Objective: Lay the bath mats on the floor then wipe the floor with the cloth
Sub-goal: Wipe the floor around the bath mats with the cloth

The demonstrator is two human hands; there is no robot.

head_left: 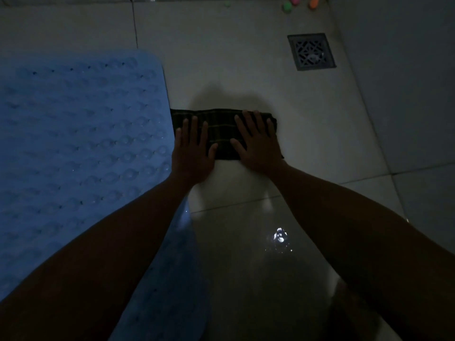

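Mat (73,134) blue, covered in rows of raised round bumps with small dark holes. Cloth (222,134) dark green-black with thin pale stripes crossing in a plaid grid. Floor (246,70) pale grey-white glossy tiles, darker grout lines, 1 bright white glare spot near its bottom edge. Drain (311,51) grey metal, lattice cut-out pattern. At floor's top right corner, small blurred blobs (301,2): green, pink, orange.
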